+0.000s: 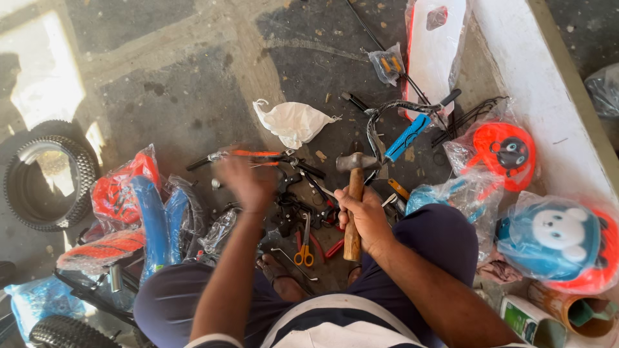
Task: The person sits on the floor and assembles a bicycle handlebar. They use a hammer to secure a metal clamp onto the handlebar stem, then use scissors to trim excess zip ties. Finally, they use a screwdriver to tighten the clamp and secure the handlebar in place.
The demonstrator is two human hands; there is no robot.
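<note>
Your right hand (364, 216) is wrapped around a hammer (354, 200) with a light wooden handle and a dull grey steel head. You grip it about midway along the handle, and it stands nearly upright in view, head pointing away from you, butt end toward your knee. The head hangs over the heap of black metal parts on the floor. Your left hand (248, 180) is blurred, just above that heap

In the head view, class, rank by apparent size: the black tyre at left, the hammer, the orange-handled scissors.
1. Black tyre, largest.
2. Hammer, gripped by the right hand; nearer the camera, but clearly smaller.
3. Orange-handled scissors, smallest.
</note>
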